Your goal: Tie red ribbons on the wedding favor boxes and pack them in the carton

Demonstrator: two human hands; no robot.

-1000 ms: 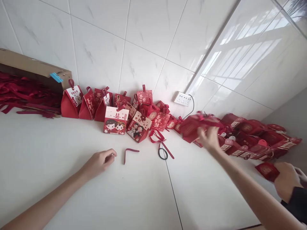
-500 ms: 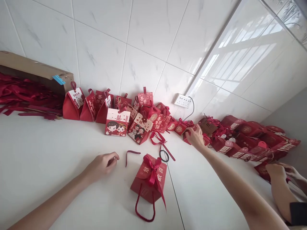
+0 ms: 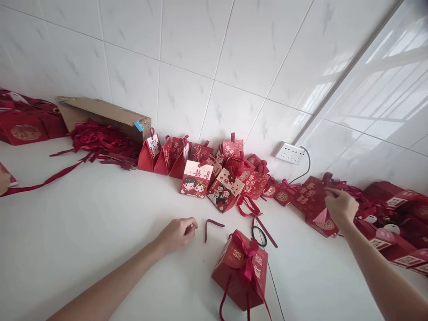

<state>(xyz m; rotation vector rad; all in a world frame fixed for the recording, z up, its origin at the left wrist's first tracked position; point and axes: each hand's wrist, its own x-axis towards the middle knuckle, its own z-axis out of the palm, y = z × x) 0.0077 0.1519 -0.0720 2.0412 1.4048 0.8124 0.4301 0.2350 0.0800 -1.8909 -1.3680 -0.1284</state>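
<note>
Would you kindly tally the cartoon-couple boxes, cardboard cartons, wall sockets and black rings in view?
Cartoon-couple boxes: 2
Cardboard cartons: 1
Wall sockets: 1
Black rings: 1
Total: 5

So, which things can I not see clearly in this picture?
Head view only.
Left hand: curled fingers hide whether it holds anything.
Right hand: its back hides whether it grips the red boxes.
Red gift bag: handles cut off by the bottom edge.
Cardboard box: inside hidden by ribbons.
</note>
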